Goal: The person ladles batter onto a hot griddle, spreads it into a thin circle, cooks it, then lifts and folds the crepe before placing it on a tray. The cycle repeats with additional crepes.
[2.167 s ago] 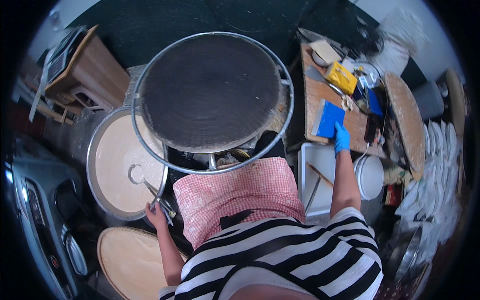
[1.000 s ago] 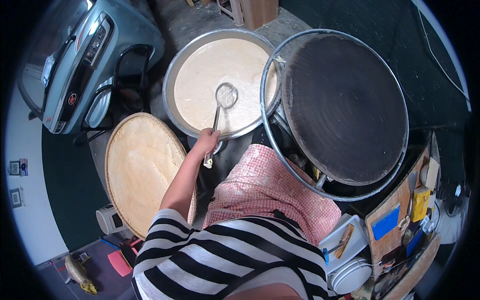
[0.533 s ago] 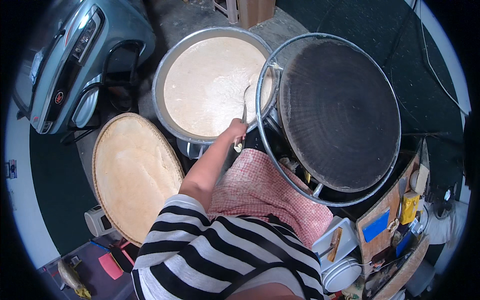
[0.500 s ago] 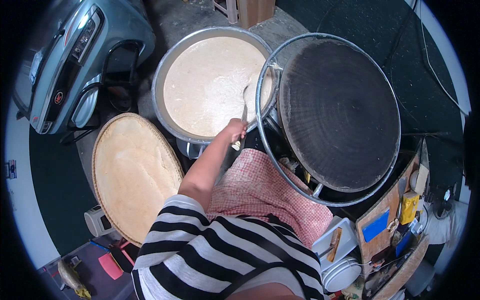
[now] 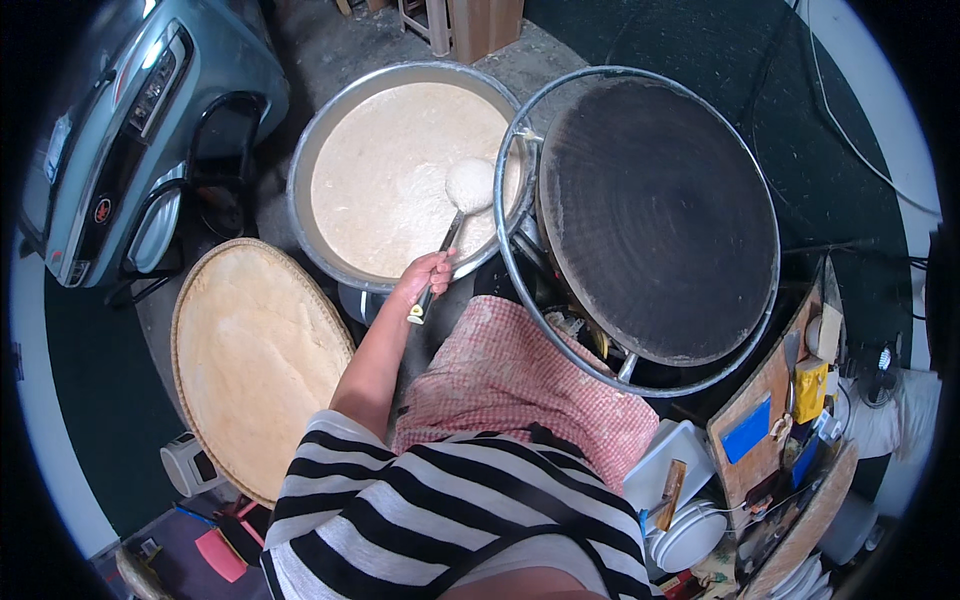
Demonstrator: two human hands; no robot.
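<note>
My left hand point(image 5: 428, 277) is closed round the dark handle of a ladle point(image 5: 455, 230), near the basin's front rim. The ladle's round bowl is full of pale batter point(image 5: 375, 175) and sits at or just above the batter's surface; exactly which I cannot tell. That batter fills much of a wide metal basin point(image 5: 302, 215). To the right of the basin stands a big round black griddle point(image 5: 660, 220), its surface bare, with a metal ring point(image 5: 505, 250) around it. My right hand is out of view.
At the left lies a round woven tray point(image 5: 265, 370) with a pale covering. A vehicle's blue-grey front point(image 5: 140, 110) stands beyond it. Lower right are a wooden board point(image 5: 740, 430) holding tools, a white tray point(image 5: 655, 460) with a wooden-handled tool, and white lids point(image 5: 690, 540).
The ladle has come up out of the batter and its filled bowl now shows. My left hand has shifted left and slightly nearer in the picture. The view has moved a little.
</note>
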